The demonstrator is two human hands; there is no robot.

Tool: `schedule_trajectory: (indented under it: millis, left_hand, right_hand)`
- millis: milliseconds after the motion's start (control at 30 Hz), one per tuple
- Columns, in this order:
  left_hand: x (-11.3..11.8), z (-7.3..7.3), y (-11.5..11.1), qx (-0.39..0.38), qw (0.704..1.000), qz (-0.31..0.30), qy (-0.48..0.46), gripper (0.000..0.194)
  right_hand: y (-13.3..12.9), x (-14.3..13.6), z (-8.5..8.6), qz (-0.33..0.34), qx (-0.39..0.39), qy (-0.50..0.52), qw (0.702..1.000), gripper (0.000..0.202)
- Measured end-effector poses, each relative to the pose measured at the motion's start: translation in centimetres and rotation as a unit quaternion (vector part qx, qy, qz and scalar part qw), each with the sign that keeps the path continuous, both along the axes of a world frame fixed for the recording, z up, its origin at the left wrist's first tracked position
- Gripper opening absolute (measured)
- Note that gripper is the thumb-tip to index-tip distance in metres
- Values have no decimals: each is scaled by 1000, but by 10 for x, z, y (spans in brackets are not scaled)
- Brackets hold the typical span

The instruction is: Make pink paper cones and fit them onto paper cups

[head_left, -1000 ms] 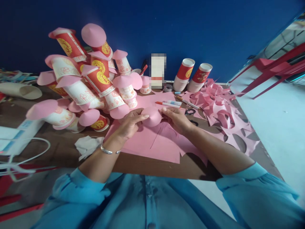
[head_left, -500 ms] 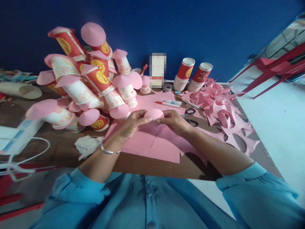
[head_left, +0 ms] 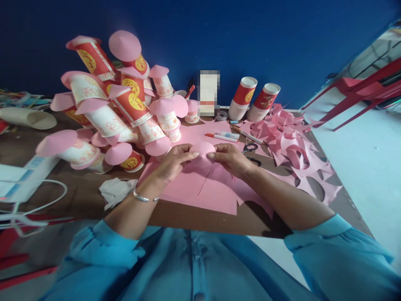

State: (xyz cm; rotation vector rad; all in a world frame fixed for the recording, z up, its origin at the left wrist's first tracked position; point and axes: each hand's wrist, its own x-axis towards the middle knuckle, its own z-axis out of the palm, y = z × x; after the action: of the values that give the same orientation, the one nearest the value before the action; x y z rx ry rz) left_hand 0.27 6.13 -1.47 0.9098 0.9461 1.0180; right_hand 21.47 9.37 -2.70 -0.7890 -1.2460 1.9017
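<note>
Between both hands is a small pink paper cone [head_left: 203, 151], held above pink paper sheets [head_left: 194, 196] on the brown table. My left hand [head_left: 177, 161], with a silver bangle at the wrist, pinches the cone's left edge. The right edge is pinched by my right hand [head_left: 230, 159], its thumb on top of the paper. Just beyond my right hand lie black scissors [head_left: 250, 147], partly covered by it. A red-capped marker [head_left: 221, 137] and a brown pen [head_left: 249, 133] rest on the paper farther back.
Paper cups with pink cone tops [head_left: 134, 104] are piled at the left. Two stacks of paper cups [head_left: 243, 98] stand by the blue wall, near pink paper scraps [head_left: 291, 142]. A crumpled white cloth [head_left: 117, 191] and a white power strip [head_left: 29, 177] lie at the left.
The cone has tilted slightly between my fingers, showing more of its surface and its point. Both thumbs have shifted a little along its edges, and the view has moved slightly.
</note>
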Motion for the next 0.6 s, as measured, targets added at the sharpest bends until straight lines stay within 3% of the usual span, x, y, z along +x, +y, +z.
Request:
schedule_trajectory:
  millis: [200,400,600]
  left_hand:
    - [0,0,1,8,1000,1,0,35]
    - [-2,-2,1,15,999,21,33,34]
    - [1,2,0,40,998,32,40,37]
  right_hand:
    - [1,2,2,0,6,-3,1000,38]
    - [4,3,-1,-70,15,13,997,41]
    - [6,3,-3,-85,29,-7,996,40]
